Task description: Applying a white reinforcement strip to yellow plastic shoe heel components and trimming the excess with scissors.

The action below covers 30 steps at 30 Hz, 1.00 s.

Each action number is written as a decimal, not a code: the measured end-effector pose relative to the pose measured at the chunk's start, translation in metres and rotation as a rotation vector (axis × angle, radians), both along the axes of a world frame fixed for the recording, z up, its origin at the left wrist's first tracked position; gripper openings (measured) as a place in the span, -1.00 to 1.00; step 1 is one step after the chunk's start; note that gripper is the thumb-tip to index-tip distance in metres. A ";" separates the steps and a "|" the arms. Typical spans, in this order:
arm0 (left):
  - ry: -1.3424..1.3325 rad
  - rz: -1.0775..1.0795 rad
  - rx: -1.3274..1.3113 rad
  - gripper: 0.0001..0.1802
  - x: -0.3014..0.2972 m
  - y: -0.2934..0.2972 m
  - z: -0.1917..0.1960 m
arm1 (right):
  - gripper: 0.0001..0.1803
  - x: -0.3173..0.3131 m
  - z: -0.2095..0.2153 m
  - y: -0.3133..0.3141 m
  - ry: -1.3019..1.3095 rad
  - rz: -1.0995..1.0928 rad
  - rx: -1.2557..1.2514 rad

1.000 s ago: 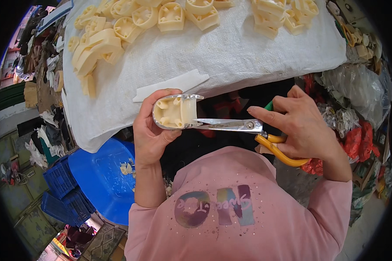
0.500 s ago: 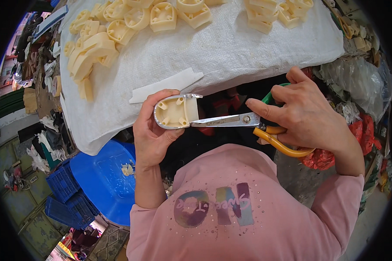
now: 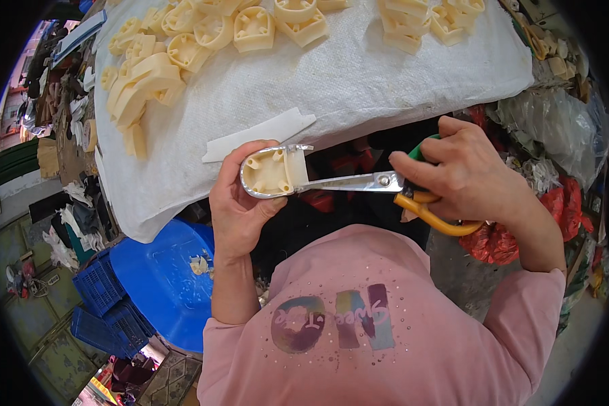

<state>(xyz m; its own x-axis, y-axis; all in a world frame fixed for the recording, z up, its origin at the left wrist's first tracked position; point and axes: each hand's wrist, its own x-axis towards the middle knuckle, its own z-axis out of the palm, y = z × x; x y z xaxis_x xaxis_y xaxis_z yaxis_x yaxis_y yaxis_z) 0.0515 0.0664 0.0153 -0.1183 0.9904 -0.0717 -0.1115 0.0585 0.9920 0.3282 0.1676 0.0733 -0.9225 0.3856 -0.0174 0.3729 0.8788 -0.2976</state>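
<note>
My left hand (image 3: pixel 235 206) is closed round a cream plastic shoe heel (image 3: pixel 267 174), its hollow side with several small posts facing up. A shiny silver covering (image 3: pixel 244 181) runs along the heel's curved edge, and a silver end sticks out past its flat side. My right hand (image 3: pixel 470 172) grips scissors (image 3: pixel 379 181) with one green and one orange handle. The blades point left, their tips at the near corner of the heel's flat side; whether they bite into the covering cannot be made out. A white strip (image 3: pixel 260 134) lies just beyond my left hand.
Many cream heels (image 3: pixel 189 51) are heaped on a white woven sheet (image 3: pixel 386 88) across the far side. A blue basin (image 3: pixel 159 277) stands low at left, beside blue crates (image 3: pixel 101 284). Red plastic bags (image 3: pixel 494 243) and clear plastic wrap (image 3: pixel 548 128) lie at right.
The scissors' tips have risen slightly along the heel's flat side, and the orange handle has swung up a little. My left hand has shifted only slightly, still holding the heel.
</note>
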 end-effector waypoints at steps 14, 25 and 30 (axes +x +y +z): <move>0.879 -0.018 0.371 -0.37 0.049 0.065 0.009 | -0.05 0.010 -0.045 -0.009 1.346 -0.554 -1.407; 0.941 -0.086 0.209 -0.40 0.063 0.084 -0.003 | -0.39 -0.020 -0.050 -0.003 1.962 -0.383 -1.141; 0.945 -0.106 0.233 -0.39 0.067 0.086 -0.003 | -0.41 -0.047 -0.084 -0.004 1.781 -0.504 -1.238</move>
<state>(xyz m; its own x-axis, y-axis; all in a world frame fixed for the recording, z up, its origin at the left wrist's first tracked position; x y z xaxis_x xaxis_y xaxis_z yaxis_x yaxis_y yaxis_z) 0.1180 0.1528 0.0124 0.0641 0.9766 0.2052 0.7295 -0.1862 0.6581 0.2817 0.1636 -0.0111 -0.1176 0.9852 0.1246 -0.7626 -0.0092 -0.6468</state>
